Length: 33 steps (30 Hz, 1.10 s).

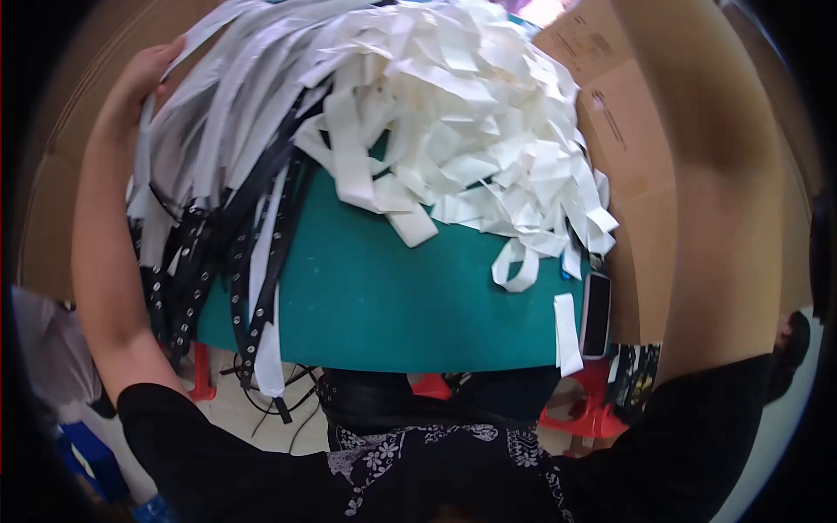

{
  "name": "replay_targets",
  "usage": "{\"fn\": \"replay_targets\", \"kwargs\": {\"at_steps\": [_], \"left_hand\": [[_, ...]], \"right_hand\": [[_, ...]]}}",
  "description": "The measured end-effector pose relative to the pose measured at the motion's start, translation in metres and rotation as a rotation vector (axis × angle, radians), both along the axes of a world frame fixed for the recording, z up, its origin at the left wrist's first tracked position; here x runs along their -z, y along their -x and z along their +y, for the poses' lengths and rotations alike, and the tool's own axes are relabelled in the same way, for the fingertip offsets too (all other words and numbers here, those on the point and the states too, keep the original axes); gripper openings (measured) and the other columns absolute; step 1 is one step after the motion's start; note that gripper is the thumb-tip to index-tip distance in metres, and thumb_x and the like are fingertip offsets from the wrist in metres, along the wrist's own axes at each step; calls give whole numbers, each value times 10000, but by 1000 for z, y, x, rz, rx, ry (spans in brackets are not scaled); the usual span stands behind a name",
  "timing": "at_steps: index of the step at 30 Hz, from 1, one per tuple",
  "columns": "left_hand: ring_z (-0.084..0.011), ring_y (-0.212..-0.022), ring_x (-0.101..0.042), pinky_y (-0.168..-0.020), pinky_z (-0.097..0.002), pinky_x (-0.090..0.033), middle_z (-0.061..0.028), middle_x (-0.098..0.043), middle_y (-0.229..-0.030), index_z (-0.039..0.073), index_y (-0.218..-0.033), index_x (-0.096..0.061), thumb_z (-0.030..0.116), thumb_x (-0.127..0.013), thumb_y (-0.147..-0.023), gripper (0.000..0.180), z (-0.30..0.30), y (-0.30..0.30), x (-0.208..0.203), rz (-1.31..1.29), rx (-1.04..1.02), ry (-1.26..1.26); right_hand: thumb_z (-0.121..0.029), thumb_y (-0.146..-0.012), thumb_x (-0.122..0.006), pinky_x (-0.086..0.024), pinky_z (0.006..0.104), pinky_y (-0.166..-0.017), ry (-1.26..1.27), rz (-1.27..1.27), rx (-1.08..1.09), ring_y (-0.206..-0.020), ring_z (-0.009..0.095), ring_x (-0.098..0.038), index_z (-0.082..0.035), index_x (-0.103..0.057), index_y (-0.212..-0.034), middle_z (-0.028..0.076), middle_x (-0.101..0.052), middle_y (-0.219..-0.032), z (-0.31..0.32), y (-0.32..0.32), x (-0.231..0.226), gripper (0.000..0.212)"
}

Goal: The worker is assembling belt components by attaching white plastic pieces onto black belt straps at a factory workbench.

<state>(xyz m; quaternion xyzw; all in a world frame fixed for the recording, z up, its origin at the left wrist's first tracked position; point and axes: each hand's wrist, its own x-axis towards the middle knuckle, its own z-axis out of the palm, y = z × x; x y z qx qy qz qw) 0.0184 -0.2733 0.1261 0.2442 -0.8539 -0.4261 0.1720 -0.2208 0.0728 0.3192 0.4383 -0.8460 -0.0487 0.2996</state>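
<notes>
At the far left, my left hand (155, 71) is closed around the edge of a long white strip (209, 30), beside a bundle of similar strips. Several black belts (283, 196) with metal eyelets hang from this bundle, their ends dropping over the table's near edge. A big heap of loose, curled white paper-like strips (471, 113) fills the middle and far part of the green table (384, 305). My right forearm (724, 174) reaches up and away on the right, and its hand lies beyond the upper edge of the view.
Cardboard boxes flank the table, one on the right (641, 200) and one on the left (52, 192). A phone-like device (596, 314) and a folded white strip (567, 334) lie by the right edge. Red plastic stool parts (588, 418) and black cables (301, 401) show below.
</notes>
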Motion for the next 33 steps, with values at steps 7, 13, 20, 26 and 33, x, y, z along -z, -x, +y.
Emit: {"fn": "replay_targets", "kwargs": {"at_steps": [7, 13, 20, 26, 33], "left_hand": [[-236, -795, -628, -689, -407, -478, -154, -656, -904, 3, -1025, -590, 406, -590, -869, 432, -48, 30, 54, -226, -240, 1071], [-123, -762, -573, -674, -268, -462, -67, -630, -861, 40, -1134, -601, 199, -582, -916, 270, 165, -7, 72, 214, 353, 478], [-268, -981, -587, -786, -342, -500, -102, -634, -999, 59, -1065, -633, 241, -708, -806, 325, 441, -59, 154, 305, 854, 339], [-293, -931, -574, -799, -376, -470, -119, -606, -981, 54, -979, -635, 207, -704, -770, 268, 529, -52, 154, 525, 1024, 326], [-290, -933, -576, -809, -377, -462, -120, -599, -999, 81, -1033, -621, 175, -704, -773, 289, 530, -71, 158, 447, 1082, 233]], "right_hand": [[-452, -834, -623, -507, 409, -730, -296, -408, 177, -863, 256, -649, -190, -688, -965, 40, -686, -900, 160, -123, 156, 300], [-256, -838, -657, -488, 316, -654, 119, -790, 385, -702, 199, -629, -63, -690, -940, 78, -674, -784, 331, -212, 227, 220], [-257, -815, -653, -507, 339, -663, 650, -908, 587, -729, 272, -657, -55, -698, -871, 126, -677, -790, 395, -315, 340, 215], [-334, -833, -622, -501, 413, -687, 661, -414, 674, -771, 336, -645, -30, -681, -900, 160, -676, -860, 390, -223, 338, 316], [-321, -814, -615, -463, 360, -552, 838, -765, 791, -556, 225, -592, 5, -660, -674, 135, -650, -681, 399, -133, 328, 357]]}}
